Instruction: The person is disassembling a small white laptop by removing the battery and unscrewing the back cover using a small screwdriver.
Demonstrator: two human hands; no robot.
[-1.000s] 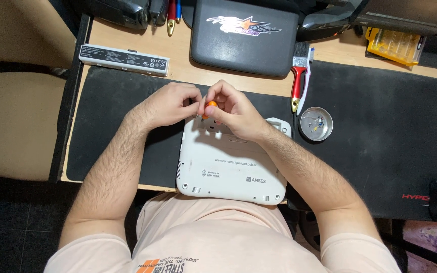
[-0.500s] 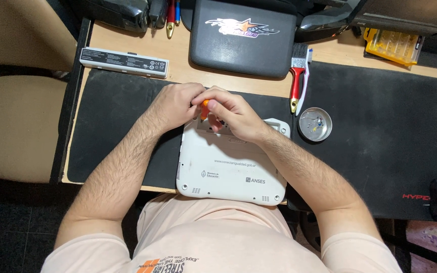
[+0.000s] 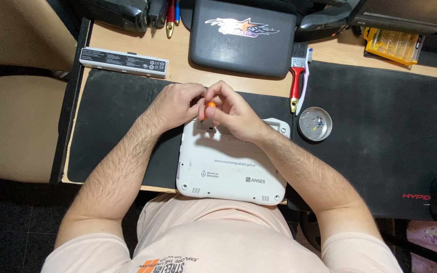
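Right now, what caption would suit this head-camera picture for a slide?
Both hands, left hand and right hand, meet on a small orange-tipped tool above an upturned white laptop on a black mat.

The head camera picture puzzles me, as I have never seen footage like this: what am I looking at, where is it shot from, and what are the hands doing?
The camera sits on a person's head and looks straight down, so you see their own two forearms from above. The left hand and right hand meet over the far edge of a small white laptop lying bottom-up on a black desk mat. Between the fingers shows a small orange-tipped tool, probably a screwdriver; which hand grips it is hard to tell. Around them lie a long white battery pack, a red-handled brush, a round metal dish with small parts, a dark case and a yellow parts box.
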